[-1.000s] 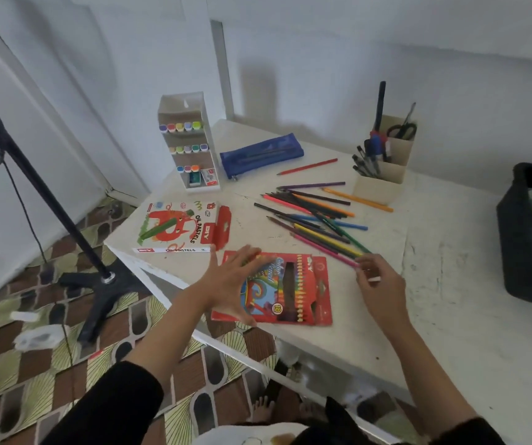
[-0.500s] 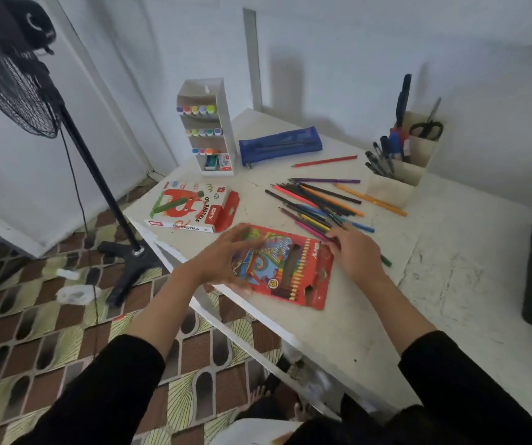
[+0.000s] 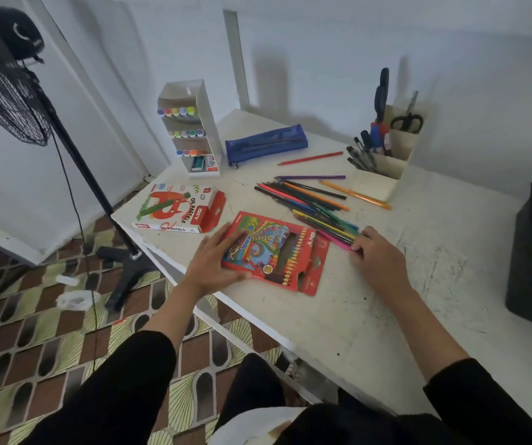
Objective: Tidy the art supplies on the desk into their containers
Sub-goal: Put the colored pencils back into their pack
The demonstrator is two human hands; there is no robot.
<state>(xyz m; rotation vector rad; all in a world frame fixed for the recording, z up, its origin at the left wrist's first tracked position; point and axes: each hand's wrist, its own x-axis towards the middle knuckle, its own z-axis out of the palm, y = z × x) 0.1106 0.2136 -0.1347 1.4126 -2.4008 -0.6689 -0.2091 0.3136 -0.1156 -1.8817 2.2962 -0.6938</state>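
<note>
A white desk (image 3: 386, 316) is filling most of the view, seen from above by the person sitting at it. A red pencil box (image 3: 274, 252) is lying flat near the desk's front edge. Its long axis is running left to right and tilting slightly toward the person on the right, where its opened flap (image 3: 317, 268) is pointing.

Just beyond it, loose coloured pencils (image 3: 306, 200) are fanning out. Their long axes are running diagonally from far left to near right, with sharpened tips pointing away to the left.

The left hand (image 3: 213, 264) is lying spread and flat, with straight fingers pressing on the box's left end. The right hand (image 3: 377, 255) is curling its fingers onto the near end of a pink pencil (image 3: 335, 239) at the fan's closest edge, and appears to be pinching it.

The pink pencil is touching its neighbours, so pulling it out is likely to drag them along and send them rolling toward the edge. It is also lying askew to the box, so feeding it in unturned risks jamming at the flap. The box is sitting close to the edge, and a sideways push from the flat hand could slide it off.
</note>
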